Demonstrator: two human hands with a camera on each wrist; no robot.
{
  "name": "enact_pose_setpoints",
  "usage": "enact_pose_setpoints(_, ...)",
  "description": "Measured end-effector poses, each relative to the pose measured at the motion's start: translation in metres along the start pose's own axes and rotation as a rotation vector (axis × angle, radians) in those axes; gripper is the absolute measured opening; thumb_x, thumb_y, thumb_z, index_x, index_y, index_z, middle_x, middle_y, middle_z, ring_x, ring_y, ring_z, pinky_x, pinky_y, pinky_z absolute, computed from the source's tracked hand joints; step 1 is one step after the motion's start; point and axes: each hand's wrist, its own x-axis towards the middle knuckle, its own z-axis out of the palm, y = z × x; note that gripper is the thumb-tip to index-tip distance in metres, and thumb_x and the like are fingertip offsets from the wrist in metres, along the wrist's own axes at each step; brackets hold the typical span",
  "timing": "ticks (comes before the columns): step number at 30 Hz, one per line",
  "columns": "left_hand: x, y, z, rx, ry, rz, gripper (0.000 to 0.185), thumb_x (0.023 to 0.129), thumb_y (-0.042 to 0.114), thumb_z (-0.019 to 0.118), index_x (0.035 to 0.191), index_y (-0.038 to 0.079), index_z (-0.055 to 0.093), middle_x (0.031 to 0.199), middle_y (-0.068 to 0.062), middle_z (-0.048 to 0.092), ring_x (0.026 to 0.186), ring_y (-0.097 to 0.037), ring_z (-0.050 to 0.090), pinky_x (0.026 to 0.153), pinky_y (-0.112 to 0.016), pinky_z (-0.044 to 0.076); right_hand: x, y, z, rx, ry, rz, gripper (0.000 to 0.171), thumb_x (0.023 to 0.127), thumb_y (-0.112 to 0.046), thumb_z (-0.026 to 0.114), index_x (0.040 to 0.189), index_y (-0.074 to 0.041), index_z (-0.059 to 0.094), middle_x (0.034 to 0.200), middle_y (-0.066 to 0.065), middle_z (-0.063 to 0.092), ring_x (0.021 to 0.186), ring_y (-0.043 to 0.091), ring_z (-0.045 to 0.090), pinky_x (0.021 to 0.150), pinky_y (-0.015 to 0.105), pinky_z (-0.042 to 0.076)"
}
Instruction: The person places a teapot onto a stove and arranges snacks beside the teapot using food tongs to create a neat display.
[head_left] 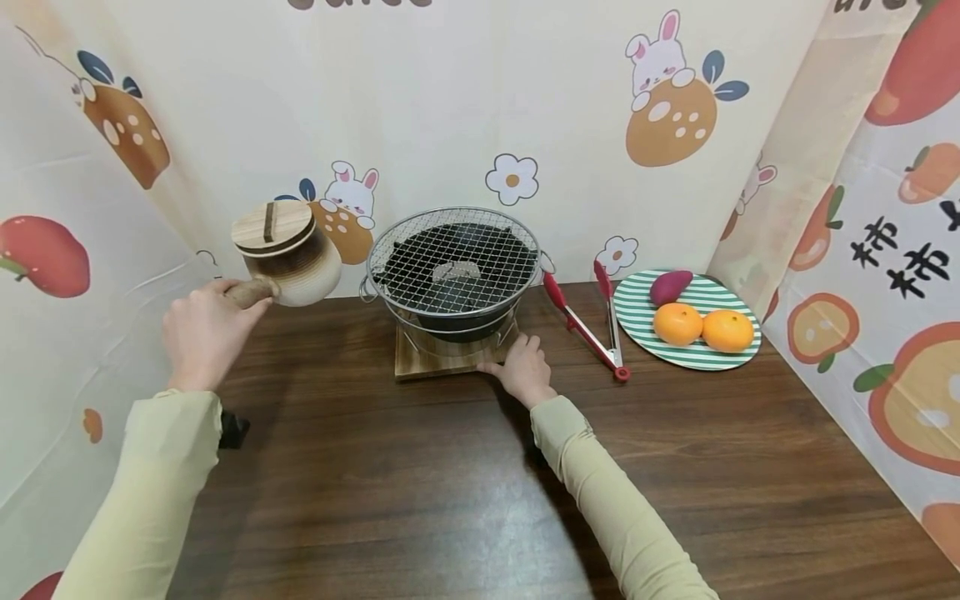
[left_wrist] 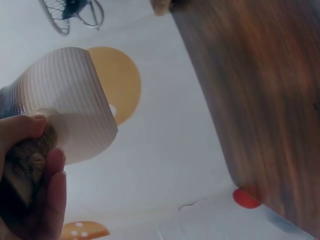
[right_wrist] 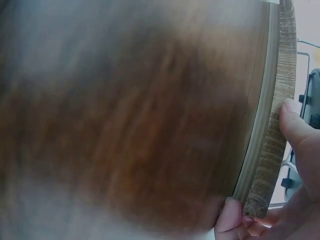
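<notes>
My left hand grips the rope-wrapped side handle of a brown-and-cream ceramic pot, held up in the air at the left. The pot has a wooden lid with a dark strip across it. In the left wrist view, thumb and fingers curl round that handle beside the ribbed pot wall. My right hand holds the front right corner of a square wooden board, thumb along the front edge. On the board stands a round black grill with a wire mesh top.
Red-tipped tongs lie spread right of the grill. Beside them, a green-striped plate bears two oranges and a purple sweet potato. Printed curtains close off the back and sides of the dark wooden table.
</notes>
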Motion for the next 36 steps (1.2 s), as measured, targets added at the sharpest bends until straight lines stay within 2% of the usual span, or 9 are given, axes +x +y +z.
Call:
enact_pose_setpoints(8,0.015,0.022,-0.01,0.023,-0.067,-0.026,0.053,0.084,0.051,0.065,0.113,0.007,0.069,0.099,-0.032,0.067,0.084,-0.055,0.059,0.061,-0.057,0.041,0.0,0.0,-0.001,-0.016,-0.007,0.005,0.091,0.074,-0.061,0.072,0.128,0.005,0.043,0.115,0.02,0.047,0.097,0.039,0.06,0.076,0.049,0.053)
enact_pose_setpoints(16,0.028,0.044,-0.014,0.029,-0.065,-0.015,0.056,0.083,0.055,0.063,0.114,0.01,0.069,0.1,-0.03,0.069,0.088,-0.053,0.06,0.063,-0.056,0.041,0.001,0.001,0.0,-0.015,-0.014,0.018,0.091,0.073,-0.062,0.073,0.129,0.004,0.042,0.116,0.02,0.047,0.098,0.038,0.06,0.077,0.049,0.053)
enact_pose_setpoints(20,0.033,0.053,-0.015,0.022,-0.085,-0.01,0.056,0.083,0.057,0.062,0.114,0.01,0.07,0.101,-0.027,0.07,0.088,-0.052,0.061,0.062,-0.053,0.041,0.0,0.0,-0.001,-0.011,-0.013,0.019,0.09,0.073,-0.062,0.073,0.127,0.004,0.043,0.115,0.019,0.047,0.098,0.038,0.06,0.078,0.049,0.053)
enact_pose_setpoints(26,0.039,0.067,-0.016,0.021,-0.09,0.014,0.053,0.084,0.054,0.061,0.112,0.011,0.07,0.103,-0.024,0.071,0.09,-0.052,0.062,0.065,-0.055,0.041,0.0,0.0,0.0,0.002,-0.009,0.016,0.089,0.073,-0.061,0.073,0.126,0.003,0.044,0.112,0.019,0.048,0.097,0.038,0.059,0.077,0.049,0.053)
enact_pose_setpoints(30,0.041,0.075,-0.013,0.015,-0.072,0.042,0.05,0.083,0.052,0.063,0.11,0.01,0.071,0.101,-0.021,0.072,0.088,-0.05,0.063,0.061,-0.052,0.04,0.001,0.0,0.0,-0.004,-0.008,0.014,0.089,0.073,-0.061,0.073,0.127,0.004,0.044,0.113,0.019,0.047,0.098,0.038,0.059,0.077,0.048,0.053)
enact_pose_setpoints(36,0.044,0.085,-0.004,0.015,-0.066,0.097,0.049,0.082,0.047,0.066,0.11,0.008,0.071,0.097,-0.025,0.071,0.083,-0.05,0.062,0.057,-0.051,0.036,0.0,0.0,-0.002,-0.002,-0.016,0.015,0.09,0.073,-0.061,0.073,0.128,0.004,0.042,0.115,0.02,0.047,0.099,0.038,0.059,0.078,0.048,0.053)
